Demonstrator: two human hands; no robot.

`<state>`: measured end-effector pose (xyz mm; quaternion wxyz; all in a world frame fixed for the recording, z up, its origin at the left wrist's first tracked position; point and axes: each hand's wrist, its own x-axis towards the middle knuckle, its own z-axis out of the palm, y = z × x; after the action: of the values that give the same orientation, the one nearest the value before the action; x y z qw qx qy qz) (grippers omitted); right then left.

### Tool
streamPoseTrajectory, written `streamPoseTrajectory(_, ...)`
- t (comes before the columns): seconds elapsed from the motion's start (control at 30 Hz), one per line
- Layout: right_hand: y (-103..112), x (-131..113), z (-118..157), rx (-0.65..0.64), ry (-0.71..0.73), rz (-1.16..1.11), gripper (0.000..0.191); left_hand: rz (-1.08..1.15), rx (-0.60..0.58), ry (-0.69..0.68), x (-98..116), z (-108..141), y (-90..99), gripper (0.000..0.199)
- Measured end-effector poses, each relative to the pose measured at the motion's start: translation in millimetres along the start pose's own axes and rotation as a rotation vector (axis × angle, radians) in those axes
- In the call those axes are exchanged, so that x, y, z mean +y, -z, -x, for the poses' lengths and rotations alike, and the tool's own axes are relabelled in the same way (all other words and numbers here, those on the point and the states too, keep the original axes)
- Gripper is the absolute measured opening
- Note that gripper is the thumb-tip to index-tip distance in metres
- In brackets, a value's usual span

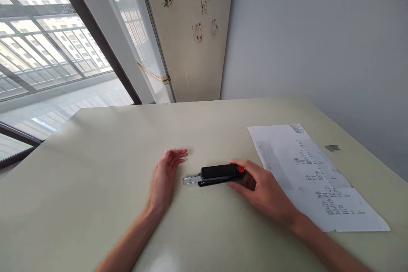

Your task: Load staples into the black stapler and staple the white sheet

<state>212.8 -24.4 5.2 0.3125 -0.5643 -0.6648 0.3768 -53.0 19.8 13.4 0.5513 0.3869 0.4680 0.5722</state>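
A black stapler (218, 173) with a red part at its right end lies along the middle of the table. Its metal staple tray (191, 179) sticks out at the left end. My right hand (259, 187) grips the stapler's right end between thumb and fingers. To the left of the tray, my left hand (164, 176) rests on its side on the table, fingers loosely bent and apart from the stapler, with nothing in it.
Printed paper sheets (280, 165) lie on the table (105, 170) at the right, partly under my right forearm. A small grey scrap (332, 148) sits near the right edge. Beyond the table are a blue-grey wall (312, 42), a stained cream panel (191, 63) and windows at the left.
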Motion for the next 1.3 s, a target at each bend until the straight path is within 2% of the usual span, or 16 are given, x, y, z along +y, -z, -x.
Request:
streamPoseTrajectory(0.1,-0.8,-5.1,-1.2,-0.002,0.052,0.036,0.025,0.035,-0.069,0.041,0.7,1.4,-1.7,0.039)
streamPoseTrajectory(0.2,2.9,-12.5,0.1,-0.046,-0.065,-0.099,0.029,0.193,-0.074,0.122,4.5,1.2,-4.8,0.038)
streamPoseTrajectory(0.3,7.1,-19.9,3.7,-0.207,-0.266,-0.403,0.037,0.416,-0.034,0.266,8.6,1.4,-10.1,0.038)
streamPoseTrajectory(0.4,6.3,-23.3,6.7,-0.425,-0.356,-0.742,0.045,0.594,-0.009,0.439,9.3,4.1,-16.5,0.043)
streamPoseTrajectory(0.47,3.2,-22.8,7.8,-0.546,-0.406,-0.894,0.048,0.666,-0.039,0.522,7.5,7.3,-19.6,0.047)
streamPoseTrajectory(0.6,-1.9,-18.8,8.4,-0.650,-0.501,-0.970,0.051,0.744,-0.134,0.623,1.9,13.4,-20.7,0.049)
streamPoseTrajectory(0.7,-1.8,-18.2,8.1,-0.667,-0.512,-0.962,0.054,0.759,-0.120,0.641,-0.8,14.1,-19.6,0.042)
streamPoseTrajectory(0.8,1.1,-21.7,7.3,-0.561,-0.452,-0.896,0.054,0.771,-0.102,0.623,-2.4,12.5,-19.9,0.041)
streamPoseTrajectory(0.9,5.6,-24.8,6.2,-0.249,-0.273,-0.717,0.046,0.793,-0.086,0.591,-3.2,11.7,-20.7,0.039)
streamPoseTrajectory(1.0,9.4,-19.3,4.7,0.090,-0.135,-0.369,0.040,0.806,-0.101,0.545,-2.0,12.9,-20.0,0.031)
streamPoseTrajectory(1.07,9.4,-10.4,3.2,0.236,-0.065,-0.109,0.037,0.814,-0.112,0.516,-0.3,14.0,-19.0,0.028)
streamPoseTrajectory(1.17,4.8,4.1,0.5,0.318,0.052,0.143,0.031,0.811,-0.105,0.518,2.0,15.1,-17.9,0.026)
streamPoseTrajectory(1.3,-2.2,11.6,-2.3,0.282,0.124,0.252,0.028,0.763,-0.133,0.534,0.8,16.0,-19.0,0.026)
